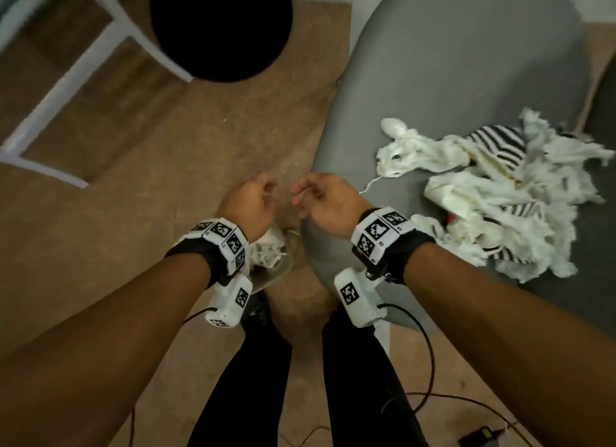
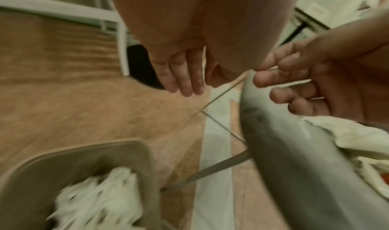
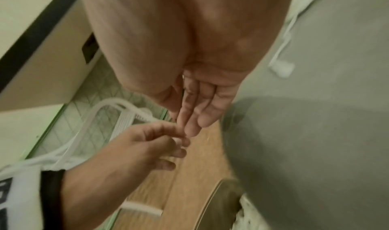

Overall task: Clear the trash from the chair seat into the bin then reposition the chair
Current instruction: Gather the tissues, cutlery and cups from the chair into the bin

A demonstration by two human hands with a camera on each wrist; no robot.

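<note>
The grey chair seat (image 1: 450, 79) fills the right of the head view. On it lies a pile of torn white tissue and black-and-white striped scraps (image 1: 500, 193). A beige bin (image 1: 280, 275) stands on the floor by the seat's front left edge, under my left wrist, with white trash (image 2: 101, 197) inside. My left hand (image 1: 256, 196) and right hand (image 1: 316, 196) hover close together above the floor just left of the seat, over the bin's far side. Their fingers are loosely bent, the tips nearly touching, and I see nothing held in either.
A round black object (image 1: 220, 26) and a white frame (image 1: 66, 90) stand on the brown carpet at the upper left. Cables (image 1: 430, 363) and a small black adapter (image 1: 480, 435) lie on the floor by my legs (image 1: 260, 380).
</note>
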